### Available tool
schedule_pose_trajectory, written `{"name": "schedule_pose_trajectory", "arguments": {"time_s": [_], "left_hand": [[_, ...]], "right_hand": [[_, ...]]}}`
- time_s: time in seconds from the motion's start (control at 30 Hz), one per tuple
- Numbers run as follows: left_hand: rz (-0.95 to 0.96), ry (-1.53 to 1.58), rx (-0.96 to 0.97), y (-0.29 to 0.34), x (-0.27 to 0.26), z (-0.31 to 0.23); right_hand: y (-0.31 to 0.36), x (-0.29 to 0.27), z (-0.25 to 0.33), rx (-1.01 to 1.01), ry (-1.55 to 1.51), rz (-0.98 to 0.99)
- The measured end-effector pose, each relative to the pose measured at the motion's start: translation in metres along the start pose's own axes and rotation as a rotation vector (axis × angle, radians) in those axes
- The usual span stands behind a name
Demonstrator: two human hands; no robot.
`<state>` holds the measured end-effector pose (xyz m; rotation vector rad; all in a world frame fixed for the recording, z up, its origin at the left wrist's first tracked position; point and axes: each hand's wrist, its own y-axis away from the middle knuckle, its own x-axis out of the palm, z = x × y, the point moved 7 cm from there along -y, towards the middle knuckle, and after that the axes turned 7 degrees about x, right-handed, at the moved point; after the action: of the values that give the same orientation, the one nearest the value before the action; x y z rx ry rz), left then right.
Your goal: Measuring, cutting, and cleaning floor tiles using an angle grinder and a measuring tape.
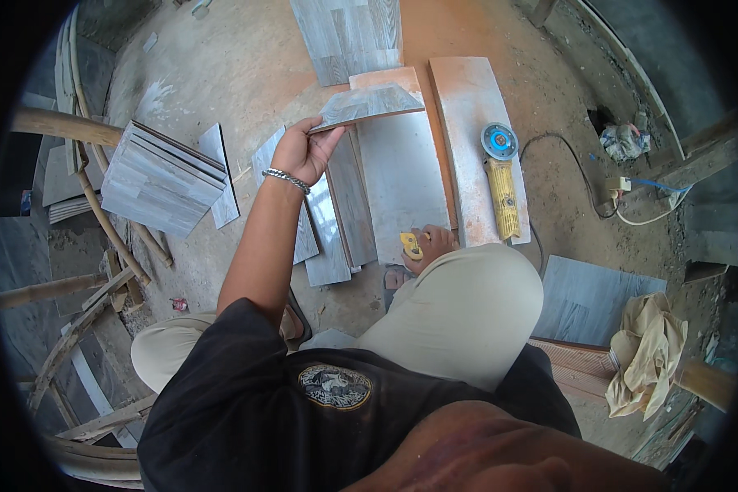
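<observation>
My left hand (303, 152), with a metal bracelet at the wrist, is closed on the left end of a cut tile (369, 103). That piece has a grey wood-grain face and is tilted, its long edge facing me. By my raised knee, my right hand (436, 246) is closed around a yellow tape measure (412, 244); part of that hand is behind the knee. Between my hands lies a pale, dusty plank-shaped slab (402, 168). Several narrow tile strips (353, 197) lie left of it.
A yellow angle grinder (502, 193) with a blue disc lies on a dusty board (471, 107) at right; its cord runs toward a socket box (619, 184). Tiles are stacked (164, 180) at left. Another tile (603, 295) lies at right beside a crumpled tan sheet (649, 353). Bamboo poles stand at left.
</observation>
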<state>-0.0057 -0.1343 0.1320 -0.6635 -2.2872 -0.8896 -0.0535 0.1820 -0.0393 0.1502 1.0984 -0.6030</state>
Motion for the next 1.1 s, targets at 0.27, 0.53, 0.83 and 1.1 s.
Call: {"name": "schedule_pose_trajectory", "arguments": {"time_s": [0.27, 0.53, 0.83, 1.1], "left_hand": [[0.005, 0.031, -0.054, 0.003, 0.0, 0.003], [0.03, -0.011, -0.03, 0.004, 0.003, 0.001], [0.022, -0.019, -0.031, 0.002, -0.005, 0.004], [-0.198, -0.557, -0.405, 0.025, -0.094, 0.123]], "right_hand": [[0.0, 0.009, -0.008, -0.008, -0.035, 0.001], [0.0, 0.004, -0.004, -0.045, -0.057, -0.03], [0.0, 0.007, -0.005, -0.052, -0.051, -0.004], [0.011, -0.003, 0.01, -0.166, -0.134, -0.113]]}}
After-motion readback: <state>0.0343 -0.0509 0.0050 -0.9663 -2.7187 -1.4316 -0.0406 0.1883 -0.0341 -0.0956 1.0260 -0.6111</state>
